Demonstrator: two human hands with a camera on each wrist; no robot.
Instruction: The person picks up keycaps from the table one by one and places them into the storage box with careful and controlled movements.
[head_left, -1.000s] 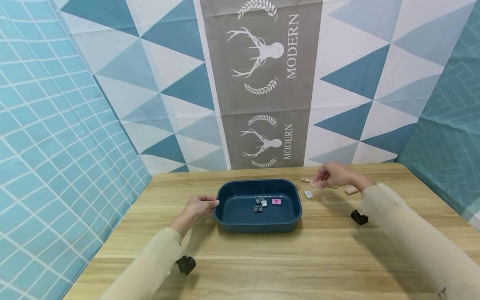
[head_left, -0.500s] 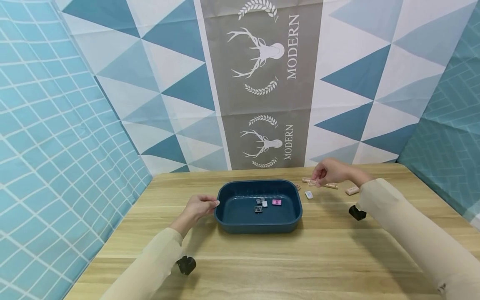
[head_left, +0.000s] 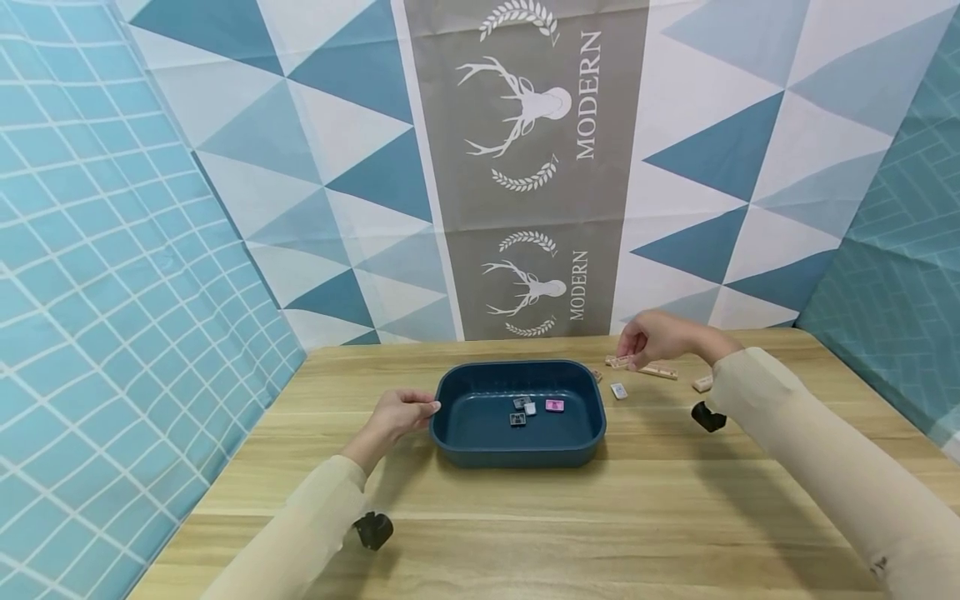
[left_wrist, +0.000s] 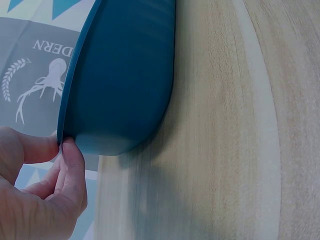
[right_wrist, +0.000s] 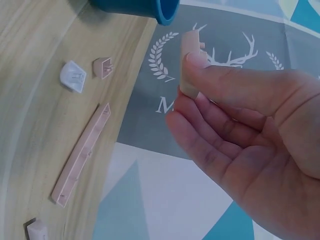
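Observation:
My left hand [head_left: 401,414] pinches the left rim of a dark blue rectangular tub [head_left: 517,457]; the left wrist view has the thumb and fingers on that rim. Above the table, right of the tub, my right hand [head_left: 658,340] holds a wide beige keycap [right_wrist: 190,45] between thumb and fingers. Inside the tub lie a pink keycap [head_left: 554,406], a whitish keycap [head_left: 530,409] and dark grey keycaps [head_left: 517,420]. Below the right hand on the table are a white keycap [head_left: 618,391] and a long pale spacebar keycap [right_wrist: 82,152], hollow side showing in the right wrist view.
A small pinkish keycap [right_wrist: 103,68] lies close to the tub's right end. Another pale keycap [head_left: 702,383] sits farther right. The wooden table [head_left: 480,533] reaches back to a patterned cloth backdrop [head_left: 540,208].
My right hand has shifted slightly left and up with the beige keycap, uncovering more of the spacebar keycap. My left hand and the tub stay put.

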